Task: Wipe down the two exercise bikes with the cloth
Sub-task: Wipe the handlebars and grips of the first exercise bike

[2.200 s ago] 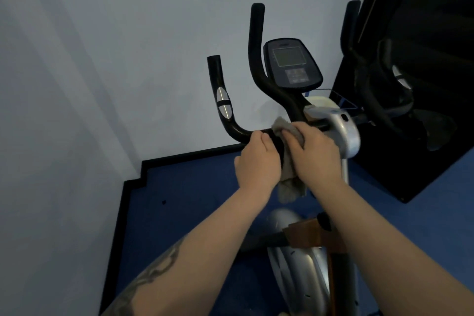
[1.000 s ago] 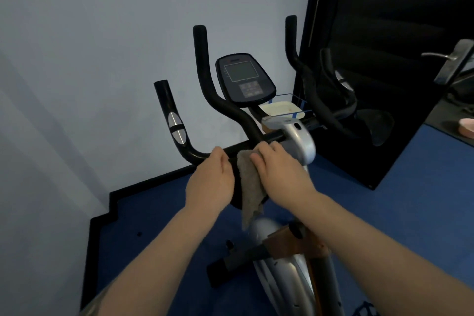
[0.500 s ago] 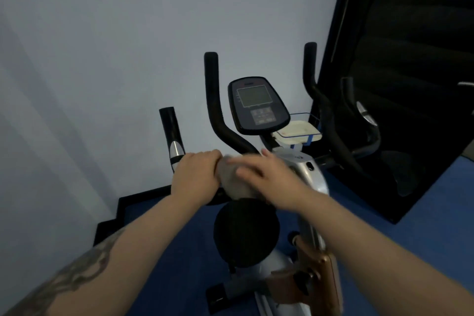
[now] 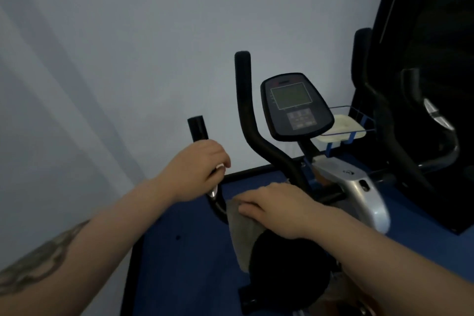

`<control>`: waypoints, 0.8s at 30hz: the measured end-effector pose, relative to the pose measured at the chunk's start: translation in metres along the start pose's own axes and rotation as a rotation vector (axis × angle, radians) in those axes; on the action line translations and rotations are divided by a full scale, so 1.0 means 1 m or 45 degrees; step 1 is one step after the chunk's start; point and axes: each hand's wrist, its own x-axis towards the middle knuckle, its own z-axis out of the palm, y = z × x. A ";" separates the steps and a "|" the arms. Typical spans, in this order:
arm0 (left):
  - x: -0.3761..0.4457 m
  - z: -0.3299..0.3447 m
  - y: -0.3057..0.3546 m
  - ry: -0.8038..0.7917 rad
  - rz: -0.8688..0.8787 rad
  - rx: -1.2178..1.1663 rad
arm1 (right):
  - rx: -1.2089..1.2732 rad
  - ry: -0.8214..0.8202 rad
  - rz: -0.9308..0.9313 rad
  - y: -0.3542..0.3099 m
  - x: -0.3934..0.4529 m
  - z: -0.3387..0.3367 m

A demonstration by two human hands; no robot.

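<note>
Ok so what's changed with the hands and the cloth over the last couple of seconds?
The left hand slid outward along the handlebar, from beside the cloth up onto the left grip with the silver sensor. The right hand stayed on the cloth, pressing it on the bar's left bend. The console is untouched.

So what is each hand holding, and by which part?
Left hand grips the handlebar at its left grip; right hand presses the cloth's upper end onto the bar.

Both my forearms are bare, no sleeves in sight. A dark, greyish tattoo [image 4: 33, 267] with curling shapes runs along the outside of my left forearm. My left hand [image 4: 197, 169] and right hand [image 4: 277, 209] wear no gloves.
</note>
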 end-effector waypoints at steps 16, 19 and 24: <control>0.029 0.035 -0.053 0.646 0.755 -0.033 | -0.448 0.087 0.807 -0.083 0.033 0.029; 0.033 0.042 -0.055 0.727 0.787 -0.067 | -0.263 0.665 1.165 -0.125 0.055 0.047; 0.035 0.046 -0.057 0.813 0.813 -0.142 | 0.287 1.015 1.110 -0.136 0.054 0.085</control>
